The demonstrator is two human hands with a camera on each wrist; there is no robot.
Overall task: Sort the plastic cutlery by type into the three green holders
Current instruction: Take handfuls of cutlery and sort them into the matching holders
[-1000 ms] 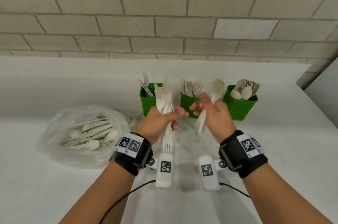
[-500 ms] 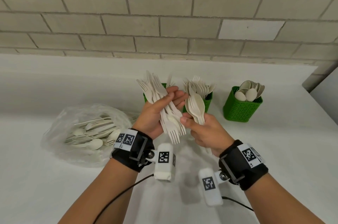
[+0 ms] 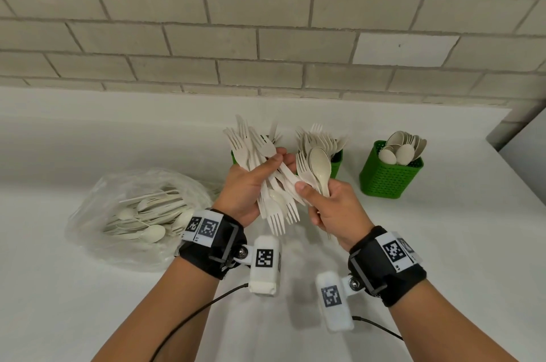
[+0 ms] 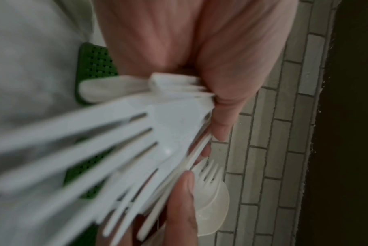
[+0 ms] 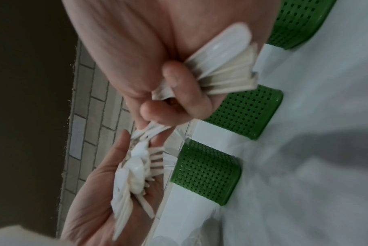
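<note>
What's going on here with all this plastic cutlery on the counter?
A person is sorting plastic cutlery over a white counter. The left hand holds a fanned bunch of forks, some pointing up and some down. The right hand holds a few spoons with a fork among them. Three green holders stand behind: the right holder has spoons, the middle holder forks, and the left holder is mostly hidden. A clear bag of unsorted cutlery lies to the left.
</note>
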